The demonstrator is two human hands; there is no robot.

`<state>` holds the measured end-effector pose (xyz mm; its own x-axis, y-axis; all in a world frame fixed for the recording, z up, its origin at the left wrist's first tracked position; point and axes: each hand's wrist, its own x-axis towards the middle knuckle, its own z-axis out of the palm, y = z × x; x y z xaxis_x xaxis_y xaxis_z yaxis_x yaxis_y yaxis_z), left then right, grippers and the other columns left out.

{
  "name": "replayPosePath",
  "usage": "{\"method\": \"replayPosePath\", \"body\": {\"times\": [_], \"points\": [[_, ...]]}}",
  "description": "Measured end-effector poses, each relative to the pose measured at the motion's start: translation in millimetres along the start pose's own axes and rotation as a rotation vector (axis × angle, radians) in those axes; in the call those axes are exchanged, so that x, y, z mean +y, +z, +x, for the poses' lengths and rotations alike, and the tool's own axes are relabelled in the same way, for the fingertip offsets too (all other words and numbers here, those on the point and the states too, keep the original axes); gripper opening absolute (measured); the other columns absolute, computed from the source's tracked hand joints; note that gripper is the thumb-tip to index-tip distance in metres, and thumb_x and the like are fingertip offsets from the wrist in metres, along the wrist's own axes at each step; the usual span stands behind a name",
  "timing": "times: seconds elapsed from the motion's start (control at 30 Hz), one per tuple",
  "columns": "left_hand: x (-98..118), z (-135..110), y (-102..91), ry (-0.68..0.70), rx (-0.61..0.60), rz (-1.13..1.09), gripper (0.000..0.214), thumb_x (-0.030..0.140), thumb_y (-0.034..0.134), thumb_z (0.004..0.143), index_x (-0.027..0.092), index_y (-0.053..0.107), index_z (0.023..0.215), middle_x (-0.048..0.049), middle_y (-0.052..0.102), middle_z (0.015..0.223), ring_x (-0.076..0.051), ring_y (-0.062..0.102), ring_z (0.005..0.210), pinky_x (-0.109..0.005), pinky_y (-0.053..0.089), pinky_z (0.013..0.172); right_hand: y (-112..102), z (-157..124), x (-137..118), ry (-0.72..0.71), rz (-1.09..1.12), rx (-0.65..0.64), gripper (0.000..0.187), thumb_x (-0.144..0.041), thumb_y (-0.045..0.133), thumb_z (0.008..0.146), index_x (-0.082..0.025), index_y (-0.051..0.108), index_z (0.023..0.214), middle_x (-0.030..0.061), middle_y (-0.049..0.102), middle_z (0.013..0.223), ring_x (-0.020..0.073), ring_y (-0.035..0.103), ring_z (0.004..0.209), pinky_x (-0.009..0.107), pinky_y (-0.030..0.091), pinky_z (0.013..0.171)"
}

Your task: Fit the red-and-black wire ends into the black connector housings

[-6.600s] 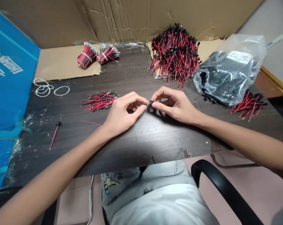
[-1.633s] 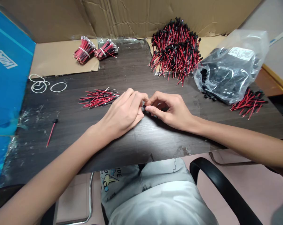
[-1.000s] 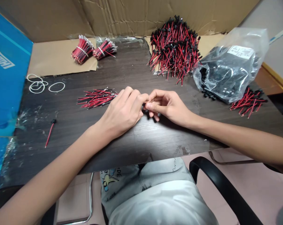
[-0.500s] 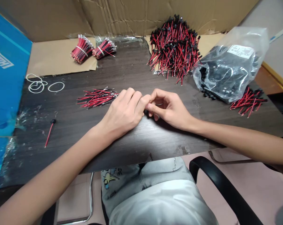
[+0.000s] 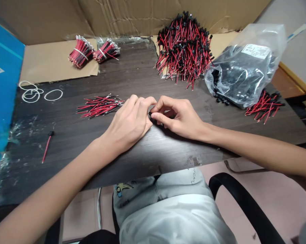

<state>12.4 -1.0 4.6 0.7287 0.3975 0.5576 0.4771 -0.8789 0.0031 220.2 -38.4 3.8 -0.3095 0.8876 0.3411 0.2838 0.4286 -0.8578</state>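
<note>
My left hand (image 5: 129, 122) and my right hand (image 5: 178, 115) meet fingertip to fingertip at the middle of the dark table (image 5: 143, 78). Both are closed in a pinch. Between the fingertips shows a tiny black connector (image 5: 150, 113), held by my right hand's thumb and forefinger. My left hand's fingers press against it from the left; whatever wire they hold is hidden. Just left of my left hand lies a loose spread of red and black wires (image 5: 98, 106).
A big heap of wired connectors (image 5: 184, 45) lies at the back, a clear bag of black parts (image 5: 240, 73) at the right, more wires (image 5: 263, 106) beside it. Two banded bundles (image 5: 92, 52), white rubber bands (image 5: 37, 95) and a single wired connector (image 5: 46, 146) lie left. Cardboard stands behind.
The hands have stayed pinched together at the table's middle, with only small finger shifts. The view has drifted slightly, moving everything a little left and up in the picture.
</note>
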Motion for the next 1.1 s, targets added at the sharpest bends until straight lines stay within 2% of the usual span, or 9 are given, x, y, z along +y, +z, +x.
{"method": "replayPosePath", "body": {"times": [0.1, 0.23, 0.3, 0.4, 0.47, 0.57, 0.63, 0.87, 1.1], "points": [[1, -1, 0.7, -0.014, 0.010, -0.055, 0.043, 0.010, 0.049, 0.093, 0.018, 0.042, 0.134, -0.0073, 0.063, 0.109, -0.021, 0.059, 0.088, -0.035, 0.052, 0.079, -1, 1, 1, -0.047, -0.047, -0.008, 0.025, -0.040, 0.066, 0.101, -0.018, 0.062, 0.090, 0.0003, 0.069, 0.078, 0.0122, 0.060, 0.068, 0.025, 0.047, 0.065], [-2, -3, 4.0, 0.005, 0.024, -0.060, 0.045, 0.011, 0.050, 0.093, 0.019, 0.041, 0.136, -0.0060, 0.063, 0.105, -0.021, 0.060, 0.087, -0.034, 0.053, 0.079, -2, 1, 2, -0.143, -0.129, 0.009, 0.021, -0.034, 0.065, 0.102, -0.017, 0.061, 0.090, 0.0008, 0.070, 0.081, 0.0107, 0.058, 0.066, 0.023, 0.045, 0.066], [-4, -3, 4.9, 0.019, 0.029, -0.047, 0.047, 0.011, 0.049, 0.093, 0.019, 0.040, 0.138, -0.0057, 0.063, 0.104, -0.020, 0.060, 0.087, -0.034, 0.054, 0.078, -2, 1, 3, -0.145, -0.124, 0.013, 0.019, -0.031, 0.065, 0.101, -0.017, 0.061, 0.090, 0.0002, 0.069, 0.080, 0.0100, 0.058, 0.066, 0.023, 0.045, 0.065], [-7, -2, 4.8, 0.057, 0.074, -0.038, 0.049, 0.012, 0.049, 0.095, 0.020, 0.036, 0.141, -0.0053, 0.062, 0.102, -0.021, 0.060, 0.086, -0.034, 0.055, 0.076, -1, 1, 4, -0.049, -0.021, -0.007, 0.014, -0.027, 0.067, 0.099, -0.017, 0.060, 0.092, -0.0021, 0.067, 0.073, 0.0098, 0.059, 0.064, 0.022, 0.045, 0.063], [-7, 0, 3.9, 0.071, 0.118, -0.040, 0.048, 0.013, 0.050, 0.096, 0.021, 0.036, 0.142, -0.0041, 0.061, 0.097, -0.021, 0.060, 0.086, -0.035, 0.056, 0.076, -1, 2, 5, 0.052, 0.157, -0.035, 0.017, -0.031, 0.070, 0.098, -0.017, 0.061, 0.094, -0.0027, 0.066, 0.069, 0.0097, 0.059, 0.060, 0.021, 0.045, 0.057], [-8, 2, 2.2, 0.035, 0.137, -0.043, 0.045, 0.015, 0.049, 0.100, 0.025, 0.038, 0.142, -0.0035, 0.061, 0.095, -0.022, 0.062, 0.088, -0.037, 0.057, 0.080, -1, 6, 7, 0.182, 0.467, -0.073, 0.032, -0.040, 0.081, 0.091, -0.016, 0.061, 0.096, 0.0013, 0.071, 0.079, 0.0098, 0.063, 0.060, 0.019, 0.045, 0.046], [-7, 2, 1.1, 0.010, 0.127, -0.066, 0.044, 0.016, 0.048, 0.102, 0.027, 0.038, 0.143, -0.0037, 0.062, 0.098, -0.022, 0.064, 0.089, -0.038, 0.057, 0.081, -2, 9, 9, 0.231, 0.585, -0.082, 0.039, -0.044, 0.086, 0.085, -0.016, 0.061, 0.095, 0.0039, 0.073, 0.087, 0.0100, 0.066, 0.061, 0.019, 0.048, 0.044], [-5, 0, -2.9, -0.007, 0.130, -0.173, 0.043, 0.016, 0.053, 0.101, 0.024, 0.044, 0.142, -0.0041, 0.065, 0.103, -0.020, 0.067, 0.090, -0.036, 0.058, 0.081, -3, 11, 10, 0.245, 0.644, -0.068, 0.041, -0.042, 0.091, 0.081, -0.015, 0.063, 0.095, 0.0031, 0.073, 0.086, 0.0093, 0.065, 0.060, 0.018, 0.051, 0.043], [-6, 0, -3.9, 0.008, 0.108, -0.093, 0.040, 0.016, 0.051, 0.101, 0.022, 0.045, 0.140, -0.0054, 0.066, 0.106, -0.020, 0.067, 0.088, -0.036, 0.058, 0.080, -1, 10, 11, 0.250, 0.609, -0.054, 0.038, -0.039, 0.090, 0.082, -0.015, 0.062, 0.094, 0.0025, 0.073, 0.085, 0.0086, 0.065, 0.059, 0.017, 0.050, 0.043]]}}
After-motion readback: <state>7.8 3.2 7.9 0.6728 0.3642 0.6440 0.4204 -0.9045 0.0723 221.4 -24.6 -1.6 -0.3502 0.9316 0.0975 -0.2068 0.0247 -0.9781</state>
